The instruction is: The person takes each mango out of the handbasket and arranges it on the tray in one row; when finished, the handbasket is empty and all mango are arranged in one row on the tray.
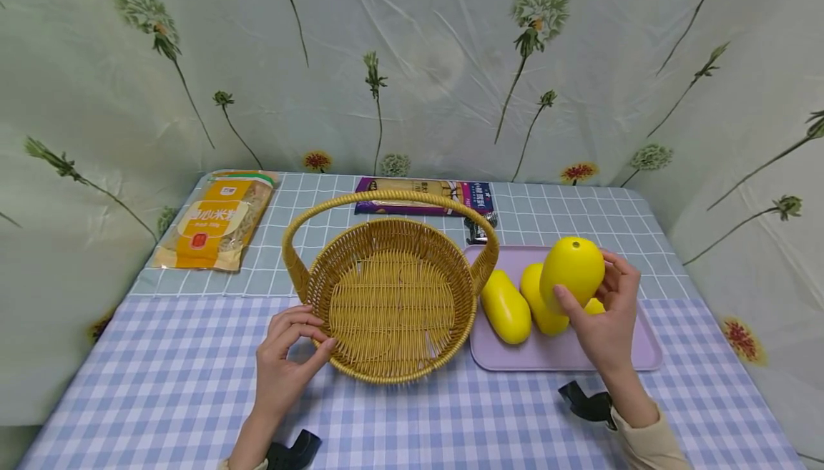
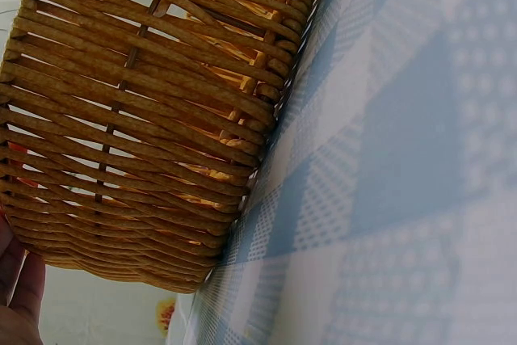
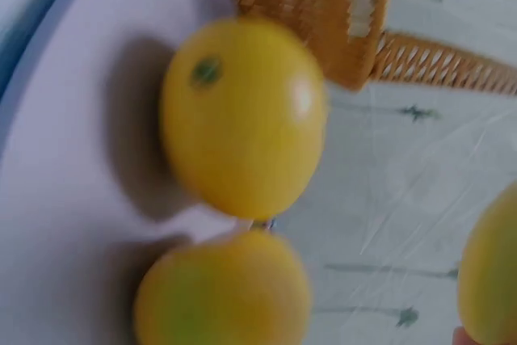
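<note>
A round wicker basket [image 1: 391, 312] with a tall arched handle stands in the middle of the table, and nothing lies inside it. The thumb and fingers of my left hand [image 1: 286, 363] hold its rim at the near left side. In the left wrist view the woven side of the basket [image 2: 137, 135] fills much of the frame, fingertips [image 2: 28, 288] at its rim. My right hand [image 1: 611, 316] grips a yellow mango [image 1: 573, 270] above the lilac tray [image 1: 515, 359]. Other yellow mangoes [image 1: 505, 307] lie on that tray; one is mostly hidden behind the right hand.
A bag of dry food [image 1: 215, 223] lies at the back left. Behind the basket are a purple packet [image 1: 418, 187] and a small dark packet [image 1: 479, 228]. Checked cloth [image 1: 161, 370] covers the table, and a flowered curtain [image 1: 438, 62] hangs behind it.
</note>
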The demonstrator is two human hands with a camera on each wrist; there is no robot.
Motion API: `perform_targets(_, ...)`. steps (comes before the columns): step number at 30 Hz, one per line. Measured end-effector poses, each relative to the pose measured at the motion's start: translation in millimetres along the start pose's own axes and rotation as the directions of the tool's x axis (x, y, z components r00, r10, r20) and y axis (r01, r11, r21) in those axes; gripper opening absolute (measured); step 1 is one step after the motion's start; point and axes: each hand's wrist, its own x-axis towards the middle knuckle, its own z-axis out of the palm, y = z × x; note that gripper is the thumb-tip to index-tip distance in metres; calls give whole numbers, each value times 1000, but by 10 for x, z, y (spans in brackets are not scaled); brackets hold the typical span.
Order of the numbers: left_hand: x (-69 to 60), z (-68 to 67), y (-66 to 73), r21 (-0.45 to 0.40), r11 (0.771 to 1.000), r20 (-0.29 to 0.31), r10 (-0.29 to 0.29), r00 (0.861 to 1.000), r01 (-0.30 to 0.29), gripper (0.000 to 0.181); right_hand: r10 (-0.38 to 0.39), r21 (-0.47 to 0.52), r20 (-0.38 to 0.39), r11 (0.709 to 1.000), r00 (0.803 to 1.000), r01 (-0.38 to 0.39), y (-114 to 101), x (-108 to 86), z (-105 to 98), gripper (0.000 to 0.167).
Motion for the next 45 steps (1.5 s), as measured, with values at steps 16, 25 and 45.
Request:
perform_targets(16,-2,1,-6,1,1000,1,1,1000,-1,15,181,-238,-204,944,962,-228,509,133,-364,65)
perform_targets(25,5,3,-4,-4,1000,1,8,1000,-8,15,235,-317,-256,896,938,-311,1310,171,-694,67)
perform_targets(45,-1,-3,2,13,1000,6,-4,1000,4,16,507,-416,-211,727,836,-546,780,272,-717,70)
